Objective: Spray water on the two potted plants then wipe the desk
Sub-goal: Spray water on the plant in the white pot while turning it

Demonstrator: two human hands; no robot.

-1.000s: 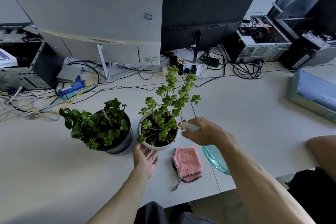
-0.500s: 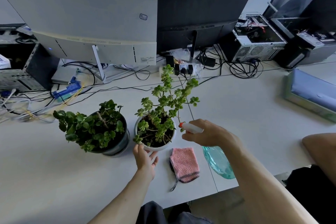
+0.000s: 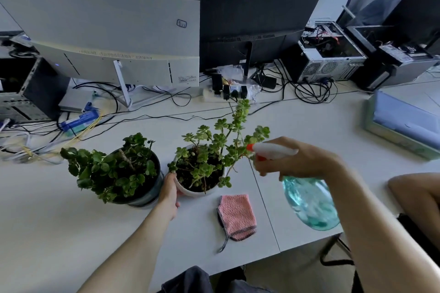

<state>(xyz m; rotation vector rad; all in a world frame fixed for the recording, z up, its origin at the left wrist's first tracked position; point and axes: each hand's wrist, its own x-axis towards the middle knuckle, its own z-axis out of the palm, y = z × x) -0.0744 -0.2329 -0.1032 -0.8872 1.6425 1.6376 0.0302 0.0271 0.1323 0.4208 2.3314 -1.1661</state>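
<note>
Two potted plants stand side by side on the white desk (image 3: 47,233). The left plant (image 3: 114,169) is bushy and sits in a dark pot. The right plant (image 3: 214,150) has tall stems and sits in a white pot (image 3: 190,191). My left hand (image 3: 169,191) grips the white pot's left rim. My right hand (image 3: 302,159) holds a spray bottle (image 3: 309,202) with a clear teal body and a white head. Its orange nozzle points left at the right plant's leaves. A pink cloth (image 3: 237,216) lies flat on the desk in front of the white pot.
Two monitors (image 3: 119,38) stand with their backs to me behind the plants, amid cables and a power strip (image 3: 228,95). Open computer cases (image 3: 328,54) sit at the back right. A pale tray (image 3: 404,123) lies at right. Another person's arm (image 3: 416,192) rests at the right edge.
My left hand has slid from the front of the white pot to its left rim. My right hand has kept the spray bottle aimed at the right plant.
</note>
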